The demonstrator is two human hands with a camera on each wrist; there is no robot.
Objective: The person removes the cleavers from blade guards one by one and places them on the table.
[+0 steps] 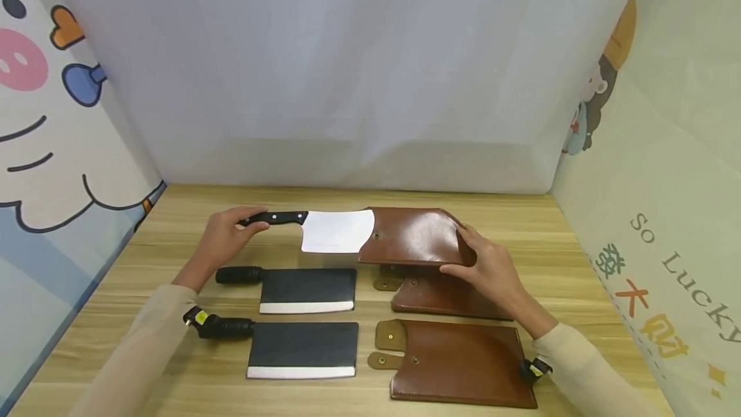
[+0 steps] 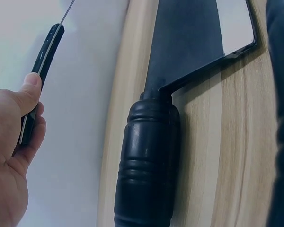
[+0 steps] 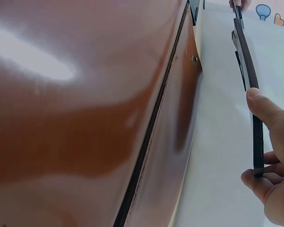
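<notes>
Pinching the black handle (image 1: 276, 217) of the bright-bladed cleaver (image 1: 336, 231) with the left hand (image 1: 222, 237), thumb laid along the handle's side and fingers curled beneath, as the left wrist view shows (image 2: 35, 94). Holding that cleaver up off the wooden table (image 1: 173, 211), blade tip reaching into the mouth of the brown leather sheath (image 1: 413, 237). Gripping the sheath's far end with the right hand (image 1: 486, 269), thumb on top and fingers curled under its edge, seen edge-on from the right wrist (image 3: 255, 137).

Working well here, judging by the pictures: keeping the handle hand steady and level, so that the flat of the blade is lining up with the sheath's opening and not scraping the stitched seam. Bracing the sheath firmly, since a loose hold would probably be letting it slide away from the blade. Keeping right-hand fingers on the closed end and outer faces, well away from the mouth where the edge is travelling.

Lying nearer on the table, left of centre: two dark cleavers (image 1: 307, 288) (image 1: 302, 349) with round black handles, one behind the other. Lying to their right: two more brown sheaths, one (image 1: 440, 298) partly under the held one, the other (image 1: 457, 362) nearest, with snap tabs pointing left
</notes>
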